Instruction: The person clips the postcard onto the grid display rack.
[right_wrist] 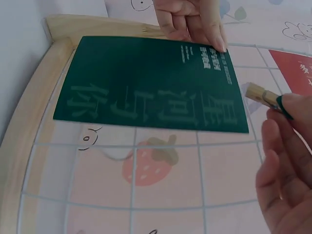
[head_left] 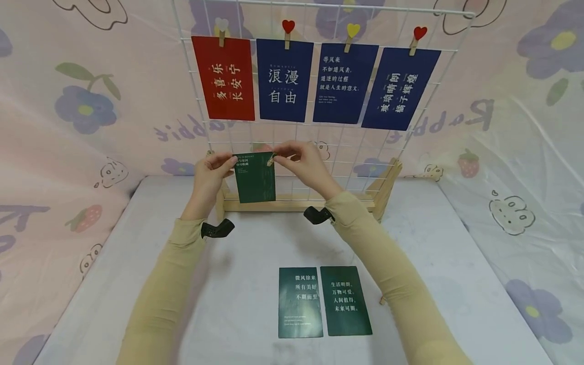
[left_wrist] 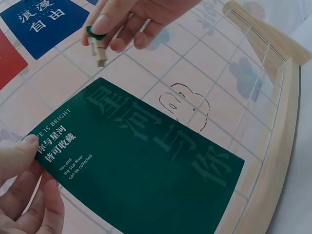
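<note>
Down before the wood-based white wire rack (head_left: pixel 296 205), the left hand (head_left: pixel 210 175) pinches a dark-green rectangular card (head_left: pixel 255 180) by its upper left corner; just off the opposite top corner, the right hand (head_left: pixel 302 161) pinches a small green-topped wooden peg (left_wrist: pixel 99 52).

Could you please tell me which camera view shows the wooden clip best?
The right wrist view: there the wooden clip appears largest, its bare end clear of the right hand pinching it. The left wrist view shows it smaller, thumb against its green top; the head view shows it tiny, by the green card's upper corner.
</note>
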### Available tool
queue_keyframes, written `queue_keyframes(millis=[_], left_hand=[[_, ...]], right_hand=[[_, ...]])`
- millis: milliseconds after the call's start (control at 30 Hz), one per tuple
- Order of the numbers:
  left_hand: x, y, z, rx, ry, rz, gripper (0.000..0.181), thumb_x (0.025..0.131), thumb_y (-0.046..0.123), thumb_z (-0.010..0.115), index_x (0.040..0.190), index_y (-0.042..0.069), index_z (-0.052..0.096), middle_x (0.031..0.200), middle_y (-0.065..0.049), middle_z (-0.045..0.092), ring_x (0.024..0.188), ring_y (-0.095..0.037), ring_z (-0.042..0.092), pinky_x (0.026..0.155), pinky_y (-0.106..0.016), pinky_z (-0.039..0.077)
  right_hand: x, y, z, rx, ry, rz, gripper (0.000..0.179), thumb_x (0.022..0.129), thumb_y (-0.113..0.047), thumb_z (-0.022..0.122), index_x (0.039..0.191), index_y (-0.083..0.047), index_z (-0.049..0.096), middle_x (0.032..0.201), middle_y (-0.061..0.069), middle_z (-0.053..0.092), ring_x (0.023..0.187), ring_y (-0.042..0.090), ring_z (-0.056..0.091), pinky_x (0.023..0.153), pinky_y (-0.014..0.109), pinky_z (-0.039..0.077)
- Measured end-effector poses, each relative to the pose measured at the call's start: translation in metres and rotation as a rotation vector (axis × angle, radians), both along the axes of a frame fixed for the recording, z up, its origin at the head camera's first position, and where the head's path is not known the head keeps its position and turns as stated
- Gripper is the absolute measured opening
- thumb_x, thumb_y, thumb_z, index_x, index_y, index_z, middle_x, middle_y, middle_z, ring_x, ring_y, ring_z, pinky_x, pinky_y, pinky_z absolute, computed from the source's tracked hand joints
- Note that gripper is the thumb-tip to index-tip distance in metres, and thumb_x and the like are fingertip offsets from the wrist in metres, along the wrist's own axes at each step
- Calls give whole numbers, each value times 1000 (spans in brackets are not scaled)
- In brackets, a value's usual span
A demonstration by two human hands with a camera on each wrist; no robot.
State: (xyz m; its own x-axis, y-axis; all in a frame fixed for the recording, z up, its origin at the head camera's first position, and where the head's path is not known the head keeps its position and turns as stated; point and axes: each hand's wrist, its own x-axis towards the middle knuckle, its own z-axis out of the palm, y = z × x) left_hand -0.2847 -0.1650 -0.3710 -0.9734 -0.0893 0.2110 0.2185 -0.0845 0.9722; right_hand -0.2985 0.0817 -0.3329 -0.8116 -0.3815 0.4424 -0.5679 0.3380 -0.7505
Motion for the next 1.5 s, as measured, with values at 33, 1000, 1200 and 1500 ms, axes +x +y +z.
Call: queue_keyframes(millis=[33, 1000, 1200, 1500], left_hand=[[-1, 1, 1, 2, 9, 4, 24, 87, 16, 72, 107, 3, 68, 96, 0, 65, 86, -15, 60, 77, -24, 52], [-16, 15, 13, 49, 118, 130, 23, 83, 11, 75, 102, -2, 72, 91, -4, 69, 85, -17, 63, 77, -23, 54], [-16, 16, 13, 29, 135, 162, 22, 83, 10, 75, 101, -3, 72, 90, -4, 69, 83, -17, 63, 75, -22, 55], [-17, 19, 13, -16, 187, 213, 22, 83, 10, 75, 99, -4, 72, 87, -3, 70, 76, -13, 64, 70, -21, 55]], right_hand=[[-1, -2, 1, -1, 18, -5, 21, 92, -17, 67, 110, -8, 70, 100, -2, 69, 87, 10, 60, 76, 27, 51], [-10, -32, 23, 48, 241, -188, 16, 89, -10, 69, 103, -3, 72, 96, 4, 71, 78, 10, 60, 64, 22, 48], [-13, -33, 23, 41, 254, -191, 16, 89, -10, 69, 102, -3, 73, 92, 4, 72, 77, 10, 61, 62, 22, 48], [-19, -37, 21, 41, 264, -195, 14, 88, -10, 69, 100, -2, 74, 89, 3, 71, 77, 9, 60, 61, 21, 49]])
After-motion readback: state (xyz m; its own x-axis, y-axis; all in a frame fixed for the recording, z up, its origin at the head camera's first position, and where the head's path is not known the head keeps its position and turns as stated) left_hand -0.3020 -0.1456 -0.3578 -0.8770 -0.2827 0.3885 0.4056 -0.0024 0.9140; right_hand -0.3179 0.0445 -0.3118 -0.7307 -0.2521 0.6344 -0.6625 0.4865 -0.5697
